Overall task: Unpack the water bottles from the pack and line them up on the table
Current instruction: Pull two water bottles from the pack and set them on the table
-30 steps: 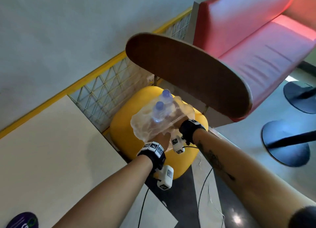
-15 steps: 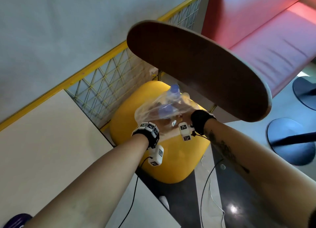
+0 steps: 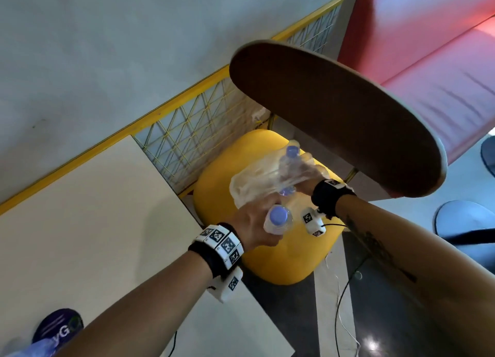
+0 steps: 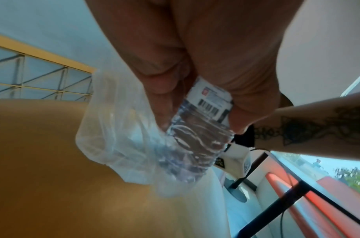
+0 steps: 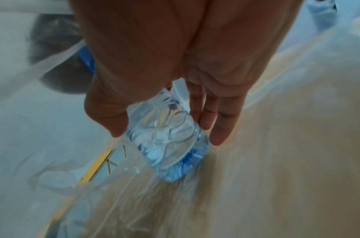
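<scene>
The step in hand is extraction. The left hand (image 3: pixel 255 226) is clamped on a clear plastic water bottle with a blue cap (image 3: pixel 278 219), now clear of the torn transparent plastic pack (image 3: pixel 257 185). The right hand (image 5: pixel 175 64) is curled round a second clear bottle (image 5: pixel 167 136) inside the pack, which sits on the yellow padded stool (image 3: pixel 284 257). The next move, as judged, calls for carrying the freed bottle to the cream desk (image 3: pixel 93 222) and standing it upright near the stool-side edge. A brown round tabletop (image 3: pixel 334 121), yellow lattice railing (image 3: pixel 192 131) and red bench (image 3: pixel 428 48) surround the stool.
</scene>
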